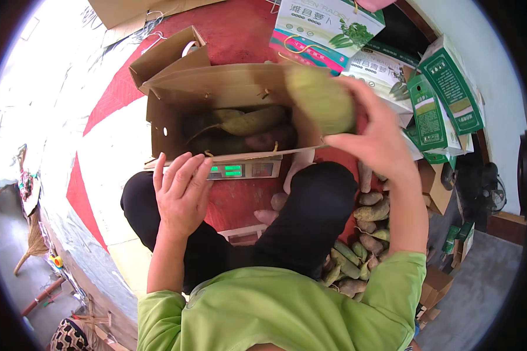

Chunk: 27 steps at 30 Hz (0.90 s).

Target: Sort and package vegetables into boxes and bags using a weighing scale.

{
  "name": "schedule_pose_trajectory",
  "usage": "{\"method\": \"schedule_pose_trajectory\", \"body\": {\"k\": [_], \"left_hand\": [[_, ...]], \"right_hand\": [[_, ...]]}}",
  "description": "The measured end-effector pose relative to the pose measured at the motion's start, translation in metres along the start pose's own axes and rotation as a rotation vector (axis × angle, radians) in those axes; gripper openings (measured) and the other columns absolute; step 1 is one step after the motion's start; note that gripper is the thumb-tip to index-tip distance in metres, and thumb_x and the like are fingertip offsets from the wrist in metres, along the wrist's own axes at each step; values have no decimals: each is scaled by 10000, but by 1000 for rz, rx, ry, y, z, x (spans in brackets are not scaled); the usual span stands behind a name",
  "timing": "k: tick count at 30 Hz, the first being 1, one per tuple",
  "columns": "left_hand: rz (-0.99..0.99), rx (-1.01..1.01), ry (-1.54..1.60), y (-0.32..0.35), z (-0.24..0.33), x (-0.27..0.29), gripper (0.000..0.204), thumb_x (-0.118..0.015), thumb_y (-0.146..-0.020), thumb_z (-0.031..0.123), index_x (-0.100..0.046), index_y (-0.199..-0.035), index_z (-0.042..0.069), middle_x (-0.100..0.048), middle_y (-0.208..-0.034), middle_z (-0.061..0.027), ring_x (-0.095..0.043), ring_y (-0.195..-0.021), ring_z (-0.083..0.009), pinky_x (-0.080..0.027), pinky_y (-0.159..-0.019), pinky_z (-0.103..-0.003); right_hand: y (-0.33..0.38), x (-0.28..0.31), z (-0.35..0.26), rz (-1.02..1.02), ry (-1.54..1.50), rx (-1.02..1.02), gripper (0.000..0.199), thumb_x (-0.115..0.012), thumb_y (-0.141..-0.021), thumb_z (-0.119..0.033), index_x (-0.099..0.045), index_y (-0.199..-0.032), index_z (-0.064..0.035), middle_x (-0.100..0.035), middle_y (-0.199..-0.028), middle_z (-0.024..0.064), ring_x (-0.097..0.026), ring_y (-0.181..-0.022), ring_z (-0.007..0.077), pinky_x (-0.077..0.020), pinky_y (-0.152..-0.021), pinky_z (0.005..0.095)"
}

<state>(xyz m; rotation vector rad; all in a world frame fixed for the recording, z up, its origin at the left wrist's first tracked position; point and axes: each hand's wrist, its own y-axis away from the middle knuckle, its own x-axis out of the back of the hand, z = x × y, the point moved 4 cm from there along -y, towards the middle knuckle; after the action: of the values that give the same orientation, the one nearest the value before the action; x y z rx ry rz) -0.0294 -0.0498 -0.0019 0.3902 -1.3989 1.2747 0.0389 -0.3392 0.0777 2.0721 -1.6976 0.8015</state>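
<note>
My right hand (375,131) is closed on a green radish (322,100), blurred by motion, above the right end of an open cardboard box (216,82). Inside the box lie several long green radishes (255,121), partly in shadow. The fingers of my left hand (184,190) are stretched out, slightly apart, and touch the near rim of the box. Underneath the box is a scale (260,169) with a lit green display, its top mostly hidden.
Several loose radishes (348,263) are piled on the floor beside my right knee. Printed radish cartons (328,35) and green-and-white boxes (451,85) stand at the far right. A smaller open cardboard box (170,58) is behind the scale. A straw broom (34,240) is at the left.
</note>
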Motion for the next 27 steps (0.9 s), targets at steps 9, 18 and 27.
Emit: {"method": "schedule_pose_trajectory", "body": {"k": [9, 18, 27], "left_hand": [[-17, 1, 13, -3, -4, 0, 365, -674, -748, 89, -642, -1111, 96, -615, -1152, -38, -556, -1109, -247, -298, -1080, -488], [66, 7, 36, -3, -3, 1, 333, -657, -757, 77, -658, -1090, 97, -623, -1135, -42, -548, -1124, -253, -298, -1078, -476], [171, 45, 9, 4, -13, 7, 314, -645, -760, 46, -673, -1067, 107, -647, -1084, -39, -562, -1115, -256, -329, -1060, -455]], "right_hand": [[-56, -111, 21, -397, 374, 132, 599, -749, -623, -67, -546, -1185, -109, -604, -1072, 102, -546, -1038, 319, -458, -883, 417], [-80, -172, 20, -680, 600, 42, 612, -765, -646, -120, -544, -1215, -72, -601, -1163, 160, -574, -1061, 350, -471, -897, 432], [-77, -79, 12, -70, -232, 41, 399, -668, -839, -181, -587, -1196, -22, -660, -1014, 76, -633, -863, 140, -493, -791, 277]]}}
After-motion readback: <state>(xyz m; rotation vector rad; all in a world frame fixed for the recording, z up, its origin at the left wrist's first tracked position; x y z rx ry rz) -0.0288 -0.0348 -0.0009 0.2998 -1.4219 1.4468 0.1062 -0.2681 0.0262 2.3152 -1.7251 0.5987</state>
